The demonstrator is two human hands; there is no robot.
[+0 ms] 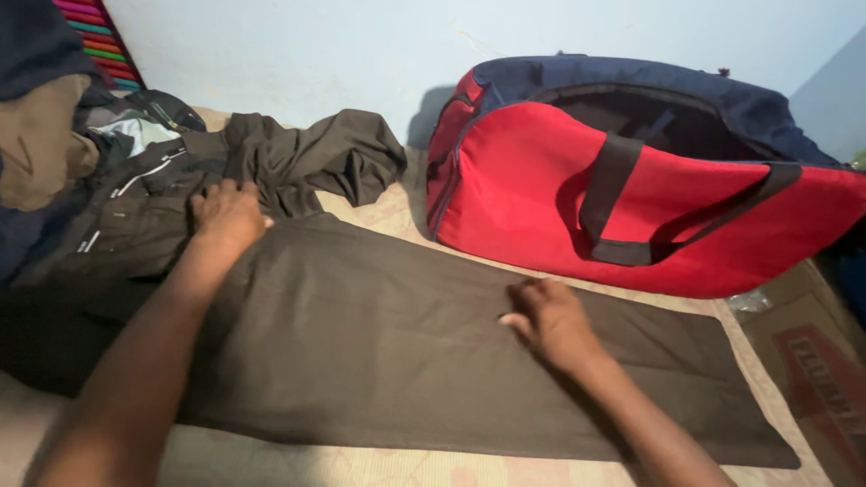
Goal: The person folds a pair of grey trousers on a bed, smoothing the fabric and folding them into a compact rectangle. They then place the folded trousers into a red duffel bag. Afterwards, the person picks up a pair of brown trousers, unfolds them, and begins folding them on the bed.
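Observation:
Dark olive-brown trousers lie flat across a bed, legs stretched to the right. My left hand presses down near the waist end, fingers bent on the cloth where it bunches up. My right hand rests flat on the middle of the leg, fingers curled and pointing left. Neither hand lifts the fabric. The upper part of the garment is crumpled behind my left hand.
A large red and navy duffel bag stands open at the back right against a pale blue wall. A heap of dark and tan clothes lies at the left. A cardboard box sits at the right edge. The bed sheet is patterned.

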